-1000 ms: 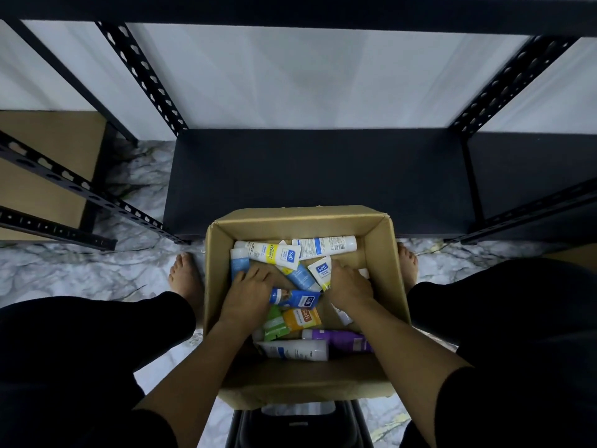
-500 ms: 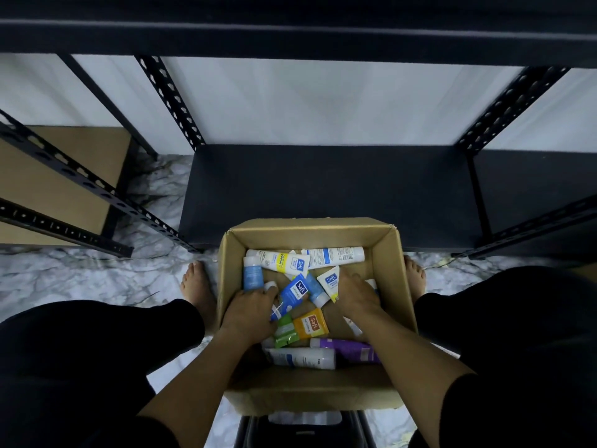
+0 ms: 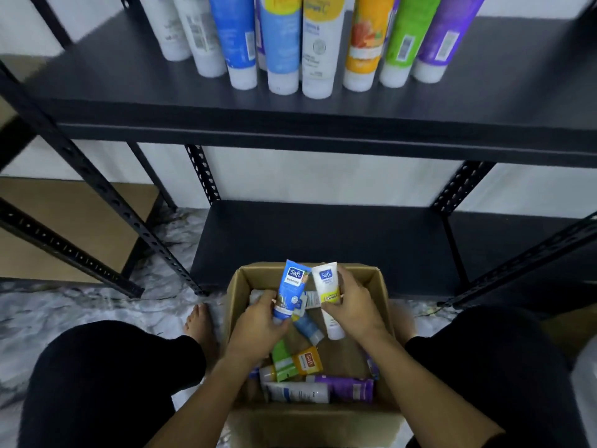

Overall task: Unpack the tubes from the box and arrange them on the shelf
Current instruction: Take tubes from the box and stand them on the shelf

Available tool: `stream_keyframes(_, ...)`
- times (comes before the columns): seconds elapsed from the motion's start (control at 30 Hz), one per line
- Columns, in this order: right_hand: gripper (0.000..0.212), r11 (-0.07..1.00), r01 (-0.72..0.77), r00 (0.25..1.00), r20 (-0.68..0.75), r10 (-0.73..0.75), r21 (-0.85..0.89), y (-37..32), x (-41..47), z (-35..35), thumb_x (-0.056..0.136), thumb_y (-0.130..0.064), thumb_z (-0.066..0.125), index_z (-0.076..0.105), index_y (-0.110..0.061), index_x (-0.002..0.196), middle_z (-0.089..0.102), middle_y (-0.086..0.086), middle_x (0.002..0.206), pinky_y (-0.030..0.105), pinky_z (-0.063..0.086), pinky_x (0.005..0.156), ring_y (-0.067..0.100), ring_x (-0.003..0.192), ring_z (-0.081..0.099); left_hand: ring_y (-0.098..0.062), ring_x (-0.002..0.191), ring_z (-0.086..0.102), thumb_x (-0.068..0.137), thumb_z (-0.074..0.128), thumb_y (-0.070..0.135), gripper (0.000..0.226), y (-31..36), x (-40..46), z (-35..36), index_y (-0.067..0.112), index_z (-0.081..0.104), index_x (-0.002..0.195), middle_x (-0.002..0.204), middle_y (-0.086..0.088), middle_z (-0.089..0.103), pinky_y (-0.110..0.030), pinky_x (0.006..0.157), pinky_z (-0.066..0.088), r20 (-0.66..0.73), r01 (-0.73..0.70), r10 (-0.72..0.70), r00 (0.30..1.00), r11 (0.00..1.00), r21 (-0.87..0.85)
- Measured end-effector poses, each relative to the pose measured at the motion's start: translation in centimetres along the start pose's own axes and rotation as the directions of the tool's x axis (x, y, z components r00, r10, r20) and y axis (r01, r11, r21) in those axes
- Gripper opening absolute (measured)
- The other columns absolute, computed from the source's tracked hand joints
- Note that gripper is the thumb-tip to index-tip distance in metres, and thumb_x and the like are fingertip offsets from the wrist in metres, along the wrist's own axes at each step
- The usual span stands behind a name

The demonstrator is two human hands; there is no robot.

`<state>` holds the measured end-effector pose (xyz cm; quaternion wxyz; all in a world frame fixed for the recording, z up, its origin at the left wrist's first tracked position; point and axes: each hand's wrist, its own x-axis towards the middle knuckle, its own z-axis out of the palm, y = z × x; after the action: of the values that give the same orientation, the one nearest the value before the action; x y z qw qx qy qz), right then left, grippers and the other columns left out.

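Both hands have come up out of the jumble since half a second ago, each now carrying a tube above the box [image 3: 381, 286]. The left hand [image 3: 258, 324] grips a blue tube [image 3: 290, 291] round its lower end; the right hand [image 3: 352, 305] pinches a white tube [image 3: 328, 292] with a yellow band. Each tube's long axis runs roughly upright, flat crimped end toward the upper shelf [image 3: 307, 130], cap end down, though the left palm hides the blue tube's cap. A row of tubes [image 3: 310, 43] stands cap-down on that shelf, directly above and beyond the box. More tubes lie loose inside the box. The blue tube sits left of the white one, just beside it, so neither hand need cross.
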<state>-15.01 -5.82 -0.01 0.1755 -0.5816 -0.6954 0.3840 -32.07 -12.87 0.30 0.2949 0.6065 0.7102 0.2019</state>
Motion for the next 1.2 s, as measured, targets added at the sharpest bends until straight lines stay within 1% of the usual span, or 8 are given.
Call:
stream_keyframes(0.07, 0.087, 0.992, 0.002, 0.999, -0.054, 0.005, 0.123, 1.9, 0.5, -0.7, 0.077, -0.02, 0.081, 0.034, -0.034, 0.149, 0.068, -0.008, 0.12, 0.036, 0.059, 0.084, 0.006, 0.099, 0.068, 0.002, 0.086, 0.064, 0.077, 0.074, 0.039, 0.037, -2.1, 0.6, -0.2, 0.04, 0.051, 0.105, 0.101, 0.014, 0.066, -0.022, 0.072, 0.052, -0.062, 0.065, -0.081, 0.995, 0.971, -0.23)
stream_keyframes(0.17, 0.089, 0.978, 0.102, 0.978, -0.201, -0.064, 0.183, -1.2, -0.5, -3.2, 0.077, -0.018, 0.084, 0.035, -0.035, 0.149, 0.067, -0.016, 0.109, 0.024, 0.059, 0.079, -0.002, 0.089, 0.067, 0.003, 0.087, 0.064, 0.078, 0.08, 0.019, 0.038, 0.4, 0.2, -2.3, 0.033, 0.056, 0.104, 0.096, 0.018, 0.067, -0.02, 0.074, 0.052, -0.232, -0.033, -0.048, 0.972, 0.942, -0.333)
stream_keyframes(0.27, 0.091, 0.949, 0.223, 0.935, -0.324, -0.143, 0.224, -5.0, -1.8, -5.7, 0.076, -0.018, 0.085, 0.035, -0.037, 0.149, 0.064, -0.018, 0.108, 0.024, 0.059, 0.076, -0.002, 0.091, 0.066, 0.001, 0.092, 0.065, 0.078, 0.081, 0.016, 0.043, 3.4, -0.1, -5.1, 0.031, 0.056, 0.11, 0.097, 0.021, 0.066, -0.017, 0.077, 0.051, -0.356, -0.147, 0.0, 0.934, 0.911, -0.385)
stream_keyframes(0.57, 0.094, 0.79, 0.55, 0.748, -0.581, -0.32, 0.272, -16.0, -4.6, -15.2, 0.076, -0.012, 0.085, 0.033, -0.04, 0.149, 0.063, -0.016, 0.117, 0.025, 0.056, 0.085, 0.009, 0.107, 0.065, -0.016, 0.094, 0.063, 0.08, 0.079, 0.011, 0.079, 13.4, -0.1, -15.0, 0.041, 0.033, 0.138, 0.1, 0.014, 0.063, -0.017, 0.079, 0.047, -0.642, -0.526, 0.215, 0.736, 0.778, -0.343)
stream_keyframes(0.67, 0.093, 0.73, 0.645, 0.66, -0.647, -0.383, 0.226, -19.7, -5.6, -19.0, 0.077, -0.012, 0.085, 0.031, -0.036, 0.15, 0.063, -0.012, 0.119, 0.024, 0.056, 0.084, 0.01, 0.109, 0.065, -0.019, 0.099, 0.062, 0.082, 0.078, 0.012, 0.08, 17.0, -0.1, -18.8, 0.032, 0.03, 0.143, 0.107, 0.009, 0.063, -0.022, 0.084, 0.047, -0.707, -0.63, 0.288, 0.646, 0.724, -0.281)
stream_keyframes(0.83, 0.091, 0.678, 0.717, 0.544, -0.739, -0.398, 0.163, -24.0, -5.9, -24.7, 0.078, -0.013, 0.084, 0.032, -0.037, 0.149, 0.064, -0.01, 0.118, 0.022, 0.056, 0.085, 0.008, 0.106, 0.066, -0.012, 0.096, 0.063, 0.082, 0.078, 0.012, 0.078, 22.7, 0.3, -23.8, 0.031, 0.033, 0.142, 0.108, 0.01, 0.066, -0.013, 0.08, 0.045, -0.79, -0.708, 0.324, 0.521, 0.681, -0.188)
stream_keyframes(1.07, 0.09, 0.725, 0.683, 0.499, -0.778, -0.381, 0.082, -25.0, -4.6, -30.5, 0.078, -0.018, 0.084, 0.032, -0.041, 0.149, 0.063, -0.017, 0.11, 0.021, 0.058, 0.079, 0.006, 0.091, 0.069, 0.002, 0.101, 0.058, 0.084, 0.076, 0.024, 0.075, 28.6, 2.4, -24.4, 0.046, 0.031, 0.14, 0.106, 0.021, 0.06, -0.004, 0.074, 0.044, -0.748, -0.723, 0.39, 0.538, 0.669, -0.172)
stream_keyframes(1.2, 0.091, 0.785, 0.618, 0.498, -0.788, -0.362, 0.03, -23.7, -3.6, -33.3, 0.079, -0.021, 0.084, 0.03, -0.043, 0.149, 0.061, -0.022, 0.106, 0.016, 0.056, 0.074, 0.0, 0.087, 0.067, 0.002, 0.105, 0.057, 0.085, 0.076, 0.022, 0.072, 31.4, 4.9, -22.1, 0.038, 0.034, 0.141, 0.116, 0.022, 0.057, -0.009, 0.074, 0.049, -0.693, -0.731, 0.445, 0.567, 0.661, -0.173)
